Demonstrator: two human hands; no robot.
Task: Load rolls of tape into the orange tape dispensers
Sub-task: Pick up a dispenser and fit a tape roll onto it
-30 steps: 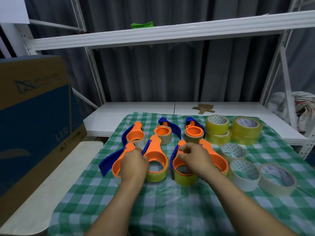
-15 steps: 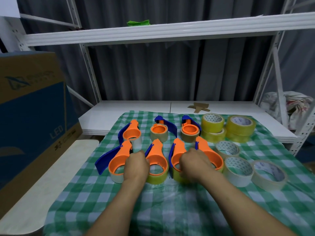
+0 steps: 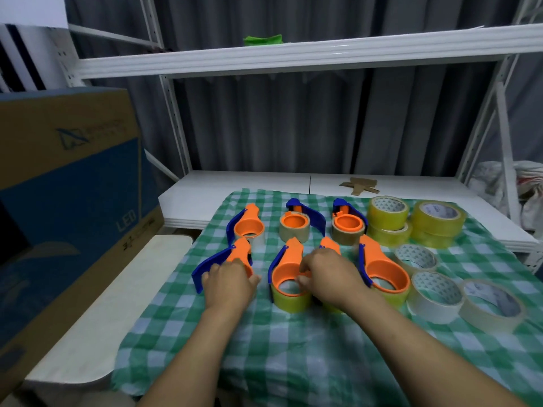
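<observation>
The person's left hand is lying over the round head of the front-left dispenser at centre left of the frame. Its fingers are curling down around that head, leaving only the orange neck and blue handle showing. The right hand is lying at centre frame, with its curled fingertips pinching the right rim of the second dispenser, which is sitting on a yellow tape roll. The palm is covering a third dispenser, so that only its orange tip is showing. A fourth dispenser is lying just right of that hand. Behind them, the back-left dispenser, back-middle dispenser and back-right dispenser are sitting in a row. Everything is resting on a green checked cloth that is covering the white table. Stacked yellow rolls are standing at the cloth's upper right, and clear rolls are lying along its right side. A cardboard box is filling the left of the frame.
</observation>
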